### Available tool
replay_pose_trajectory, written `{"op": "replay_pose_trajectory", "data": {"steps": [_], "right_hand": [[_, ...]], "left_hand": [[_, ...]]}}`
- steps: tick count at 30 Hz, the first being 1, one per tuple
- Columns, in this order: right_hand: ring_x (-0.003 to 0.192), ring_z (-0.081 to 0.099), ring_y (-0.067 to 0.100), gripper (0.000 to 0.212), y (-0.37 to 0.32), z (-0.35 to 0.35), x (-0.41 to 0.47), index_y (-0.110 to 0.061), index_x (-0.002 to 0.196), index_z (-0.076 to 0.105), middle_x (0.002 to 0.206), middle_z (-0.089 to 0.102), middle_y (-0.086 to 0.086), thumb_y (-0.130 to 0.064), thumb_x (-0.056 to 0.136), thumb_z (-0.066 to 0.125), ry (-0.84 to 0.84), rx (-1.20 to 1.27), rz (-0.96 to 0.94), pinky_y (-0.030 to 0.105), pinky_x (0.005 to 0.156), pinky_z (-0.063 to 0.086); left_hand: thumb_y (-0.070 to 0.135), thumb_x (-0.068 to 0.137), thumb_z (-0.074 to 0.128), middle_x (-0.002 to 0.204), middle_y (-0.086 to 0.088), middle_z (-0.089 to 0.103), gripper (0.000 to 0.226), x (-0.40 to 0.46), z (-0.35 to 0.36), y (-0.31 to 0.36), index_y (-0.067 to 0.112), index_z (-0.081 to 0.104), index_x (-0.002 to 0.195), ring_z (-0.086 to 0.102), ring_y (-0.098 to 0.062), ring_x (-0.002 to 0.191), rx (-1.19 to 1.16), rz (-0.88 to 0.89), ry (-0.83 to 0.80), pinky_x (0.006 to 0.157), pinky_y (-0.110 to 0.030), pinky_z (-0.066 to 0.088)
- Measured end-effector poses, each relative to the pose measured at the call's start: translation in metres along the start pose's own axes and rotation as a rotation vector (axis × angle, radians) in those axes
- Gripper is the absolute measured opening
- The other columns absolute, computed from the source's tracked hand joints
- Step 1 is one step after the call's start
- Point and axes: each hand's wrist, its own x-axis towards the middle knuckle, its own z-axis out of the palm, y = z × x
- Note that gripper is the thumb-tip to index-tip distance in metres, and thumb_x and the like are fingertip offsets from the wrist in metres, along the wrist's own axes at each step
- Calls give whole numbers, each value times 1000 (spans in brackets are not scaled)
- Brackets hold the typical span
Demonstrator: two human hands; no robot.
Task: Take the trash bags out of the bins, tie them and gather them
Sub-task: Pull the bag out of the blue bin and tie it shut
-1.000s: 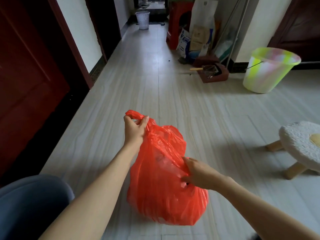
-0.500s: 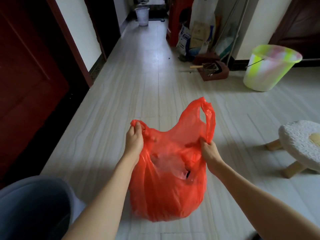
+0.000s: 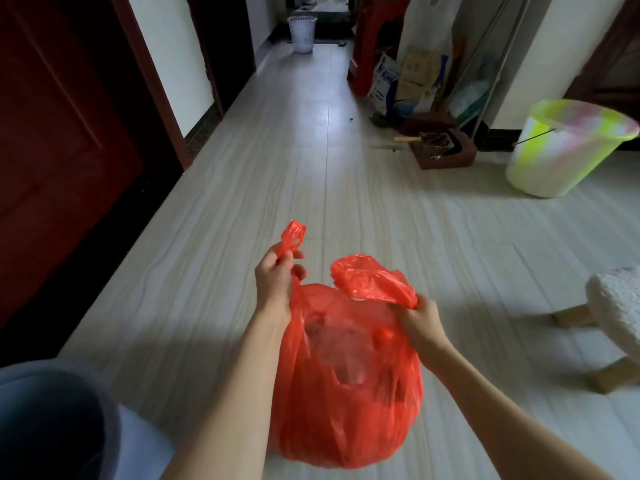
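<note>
A full red trash bag (image 3: 349,393) sits on the pale tiled floor right in front of me. My left hand (image 3: 277,277) grips the bag's left handle, whose twisted end sticks up above my fingers. My right hand (image 3: 420,322) grips the right handle, which flops over toward the middle as a wide loop. The bag's mouth between the two handles is open, and pale crumpled trash shows inside.
A grey bin (image 3: 52,420) stands at my lower left. A yellow-green bin (image 3: 568,147) is at the right, a white mesh bin (image 3: 302,32) far down the hallway. A white stool (image 3: 616,306) sits at the right edge. Sacks, a dustpan and broom handles lean by the wall.
My left hand rose with its handle and my right hand dropped slightly. The right handle, upright before, now flops toward the middle. The view tilted a little.
</note>
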Motion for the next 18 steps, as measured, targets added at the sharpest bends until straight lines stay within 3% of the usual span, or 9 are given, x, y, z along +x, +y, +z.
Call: {"op": "replay_pose_trajectory", "data": {"steps": [2,4,7,9,12,14,16,18], "right_hand": [[48,42,0,13,-3,5,3,-9,69,61,64,50,3,-14,80,60,20,84,69,22,48,37],[39,48,0,24,-10,13,7,-14,69,58,56,57,0,-15,91,49,-3,288,192,16,42,41],[35,52,4,31,-8,23,4,-17,62,52,39,58,-5,-16,92,46,-53,338,288,14,39,43],[33,47,4,31,-5,26,2,-15,63,50,38,53,-2,-14,93,43,-59,325,273,13,37,38],[33,39,0,23,-1,22,3,-17,73,51,54,43,1,-14,94,41,18,298,240,13,36,32],[43,43,1,16,1,18,4,-17,82,53,62,43,-1,-24,94,45,-26,228,208,16,44,38],[54,48,4,12,1,14,3,-18,90,52,69,48,-3,-30,89,54,-144,147,159,20,54,43],[65,57,1,29,-1,7,0,-19,101,51,82,57,-3,-32,79,63,-302,90,90,20,64,51]], "left_hand": [[8,96,41,75,2,62,14,-1,3,-6,18,51,97,54,-6,48,65,21,-50,48,-17,42],[16,96,43,78,5,67,12,2,6,-9,16,42,107,59,-11,67,311,93,-81,62,-23,43],[30,95,41,81,10,70,24,5,3,-15,14,59,101,59,-12,79,874,224,-148,71,-27,40],[30,96,38,72,6,69,33,9,4,-16,13,66,94,58,-13,69,915,195,-207,64,-26,39],[26,99,38,64,1,61,32,12,3,-15,8,64,95,49,-9,44,577,-33,-260,44,-21,36],[25,99,38,62,-1,54,30,13,-1,-15,11,60,86,46,-4,32,233,-209,-166,35,-15,37],[23,99,39,58,-1,53,28,15,-8,-16,13,56,79,50,-4,32,-75,-299,-27,36,-14,43],[19,100,35,64,-2,57,28,20,-15,-20,12,52,80,57,-5,36,-284,-343,43,40,-15,47]]}}
